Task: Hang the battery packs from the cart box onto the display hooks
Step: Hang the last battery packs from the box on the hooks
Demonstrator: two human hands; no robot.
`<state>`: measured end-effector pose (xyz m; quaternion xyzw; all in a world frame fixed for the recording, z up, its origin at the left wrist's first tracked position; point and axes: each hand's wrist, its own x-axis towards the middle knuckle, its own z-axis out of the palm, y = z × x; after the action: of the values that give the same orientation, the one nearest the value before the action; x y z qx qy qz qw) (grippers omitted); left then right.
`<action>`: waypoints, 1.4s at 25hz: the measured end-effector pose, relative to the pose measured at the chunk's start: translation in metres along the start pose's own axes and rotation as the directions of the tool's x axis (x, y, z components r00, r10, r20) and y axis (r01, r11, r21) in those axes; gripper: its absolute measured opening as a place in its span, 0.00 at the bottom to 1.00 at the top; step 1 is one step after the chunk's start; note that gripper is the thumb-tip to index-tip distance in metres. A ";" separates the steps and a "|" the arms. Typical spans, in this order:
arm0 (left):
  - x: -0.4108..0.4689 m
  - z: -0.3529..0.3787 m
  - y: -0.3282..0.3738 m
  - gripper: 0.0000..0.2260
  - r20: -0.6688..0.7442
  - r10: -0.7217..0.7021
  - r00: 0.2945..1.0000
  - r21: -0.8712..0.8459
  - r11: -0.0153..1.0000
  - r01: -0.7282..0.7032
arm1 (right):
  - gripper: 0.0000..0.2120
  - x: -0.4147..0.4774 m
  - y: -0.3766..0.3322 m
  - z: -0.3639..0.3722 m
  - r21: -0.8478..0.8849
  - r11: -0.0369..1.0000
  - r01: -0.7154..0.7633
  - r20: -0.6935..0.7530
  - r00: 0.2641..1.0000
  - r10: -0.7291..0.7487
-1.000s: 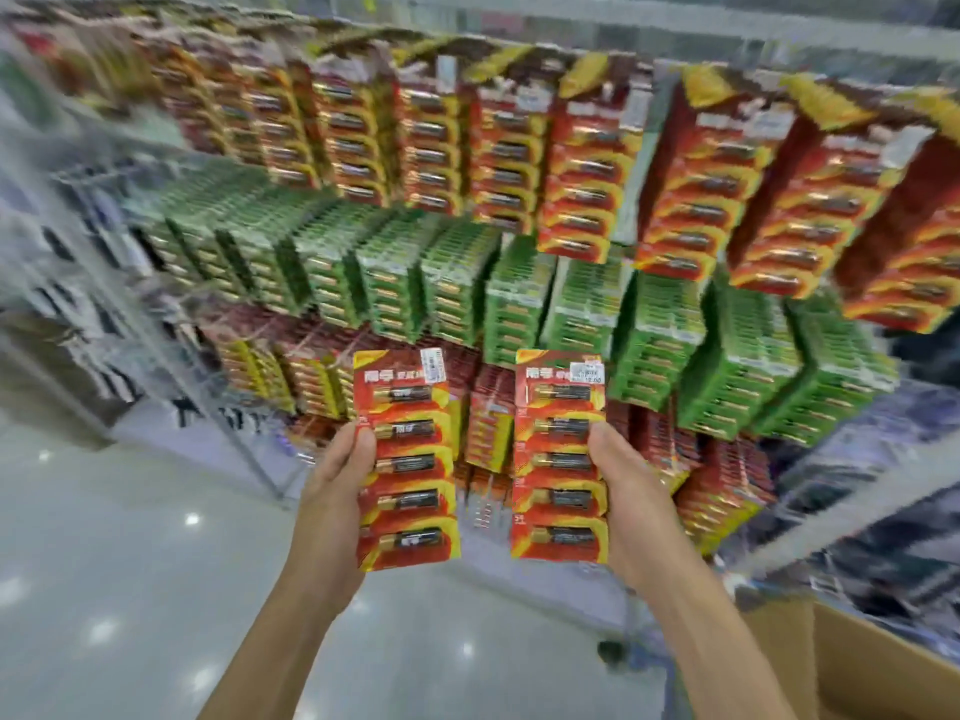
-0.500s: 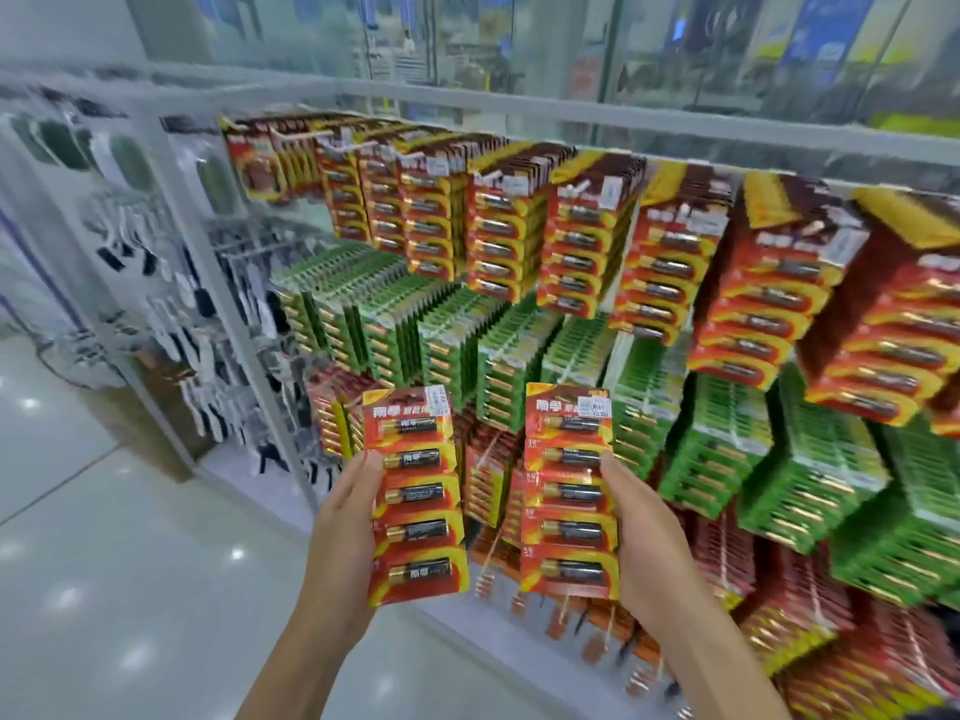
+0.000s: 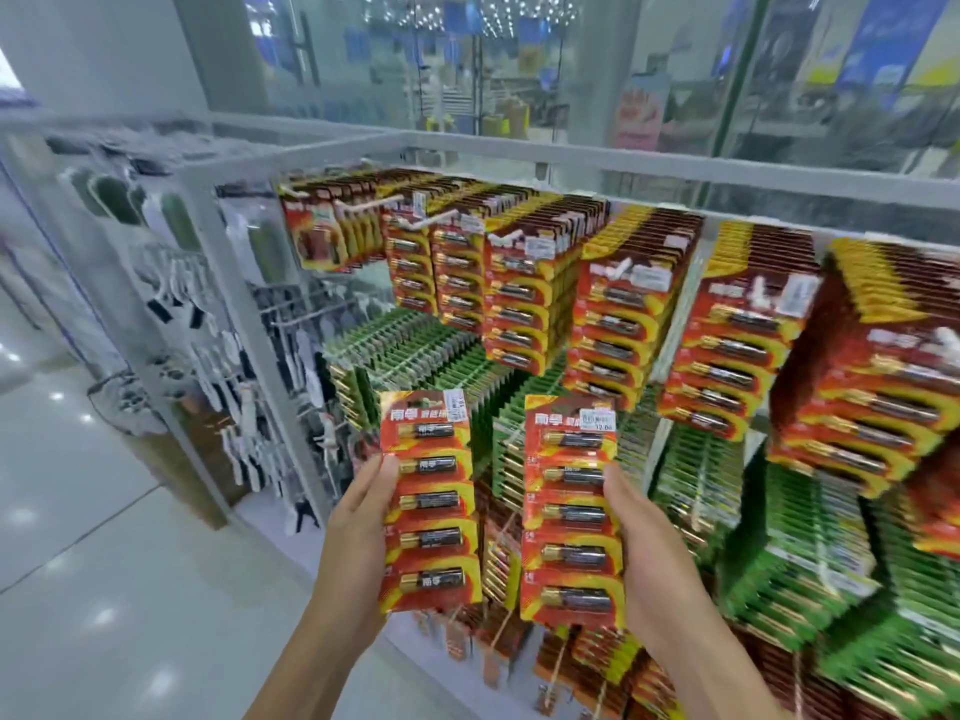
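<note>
My left hand (image 3: 353, 543) grips a red and yellow battery pack (image 3: 428, 504) by its left edge, held upright. My right hand (image 3: 649, 558) grips a second red battery pack (image 3: 571, 511) by its right edge, also upright. Both packs hover in front of the display rack, level with the green packs (image 3: 415, 350). Above them hang rows of red battery packs (image 3: 519, 293) on white display hooks (image 3: 436, 218). The cart box is out of view.
A white metal rack frame (image 3: 571, 158) edges the display, with a post (image 3: 244, 324) at its left corner. Dark and white goods (image 3: 208, 356) hang on the rack's left side. Shiny floor (image 3: 104, 563) lies to the left. More red packs (image 3: 571, 662) hang low down.
The view has tilted up and moved closer to the rack, so the top row of hooks now shows. Both hands still hold their packs side by side, raised a little.
</note>
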<state>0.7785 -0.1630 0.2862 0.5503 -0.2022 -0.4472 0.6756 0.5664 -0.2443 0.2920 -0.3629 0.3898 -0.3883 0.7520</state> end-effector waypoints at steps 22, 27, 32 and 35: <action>0.193 -0.060 0.153 0.14 0.222 0.210 0.952 0.054 0.972 -0.227 | 0.21 0.099 0.015 0.157 0.209 0.977 0.049 -0.224 0.975 -0.001; 0.205 -0.057 0.168 0.13 0.256 0.210 0.943 0.069 0.970 -0.235 | 0.07 0.091 0.009 0.178 0.166 0.978 0.127 -0.341 0.938 -0.063; 0.212 -0.057 0.171 0.14 0.299 0.175 0.938 0.084 0.974 -0.209 | 0.11 0.098 0.014 0.187 0.210 0.965 0.159 -0.381 0.922 -0.069; 0.223 -0.055 0.171 0.13 0.330 0.145 0.933 0.105 0.976 -0.189 | 0.27 0.099 0.021 0.186 0.170 0.973 0.157 -0.397 0.915 -0.079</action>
<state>1.0013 -0.3177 0.3784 0.4953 -0.3852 -0.4567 0.6307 0.7735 -0.2756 0.3250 -0.2253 0.4673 -0.5341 0.6675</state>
